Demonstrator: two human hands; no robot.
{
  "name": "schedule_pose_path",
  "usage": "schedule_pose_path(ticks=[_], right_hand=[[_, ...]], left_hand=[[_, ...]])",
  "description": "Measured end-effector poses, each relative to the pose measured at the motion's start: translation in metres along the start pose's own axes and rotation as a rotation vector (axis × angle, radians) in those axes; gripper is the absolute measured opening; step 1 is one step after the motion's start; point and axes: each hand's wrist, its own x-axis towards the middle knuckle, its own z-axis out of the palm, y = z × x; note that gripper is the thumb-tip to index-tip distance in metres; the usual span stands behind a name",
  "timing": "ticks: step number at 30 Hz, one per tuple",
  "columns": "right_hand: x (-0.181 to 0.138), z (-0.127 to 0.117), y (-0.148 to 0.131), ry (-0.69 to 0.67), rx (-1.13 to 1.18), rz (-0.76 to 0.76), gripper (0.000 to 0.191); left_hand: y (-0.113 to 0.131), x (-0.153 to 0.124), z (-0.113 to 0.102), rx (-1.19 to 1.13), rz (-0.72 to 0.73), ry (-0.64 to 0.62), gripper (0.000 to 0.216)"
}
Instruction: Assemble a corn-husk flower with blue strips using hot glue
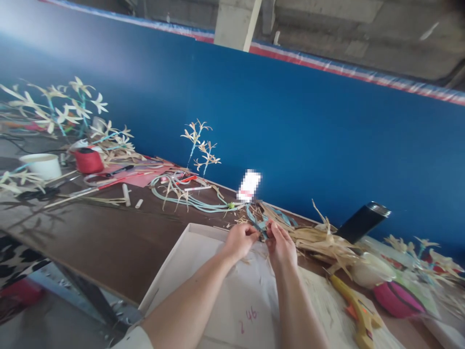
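Note:
Both hands are close together over the far edge of a shallow white box lid (pixel 218 291). My left hand (pixel 240 241) pinches one side of a blue-green strip (pixel 258 224), fingertips pressed together. My right hand (pixel 281 243) grips the same strip a little to the right, thumb and forefinger closed. The strip looks thin and flat; whether it is ribbon or dyed husk I cannot tell. Dry tan husks (pixel 319 240) lie just right of my right hand. Beyond my left hand runs a bundle of pale blue-green cords (pixel 203 207).
A yellow glue gun (pixel 358 310) and a pink pouch (pixel 398 299) lie to the right, near a leaning black bottle (pixel 363 222). Husk flowers (pixel 205 157) stand by the blue partition (pixel 327 131). Leftward are a red thread spool (pixel 88 161) and white cup (pixel 41 166).

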Motion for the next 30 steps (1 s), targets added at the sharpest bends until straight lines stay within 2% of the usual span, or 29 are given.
schedule_pose_path(ticks=[7,15,22,30], right_hand=[[-0.0008,-0.0003,-0.0014,0.009,-0.009,-0.02,0.037],[0.0016,-0.0034,0.0022,0.018,-0.12,-0.071,0.042],[0.0038,-0.006,0.0032,0.041,-0.317,-0.208,0.044],[0.0052,-0.0092,0.0011,0.062,-0.474,-0.35,0.033]], left_hand=[[0.0032,-0.0024,-0.0008,0.002,0.005,-0.018,0.02],[0.0025,-0.0027,-0.0014,0.016,-0.011,-0.007,0.021],[0.0043,-0.0035,-0.0018,0.034,-0.018,-0.004,0.021],[0.0015,-0.0042,-0.0019,0.064,0.001,-0.02,0.021]])
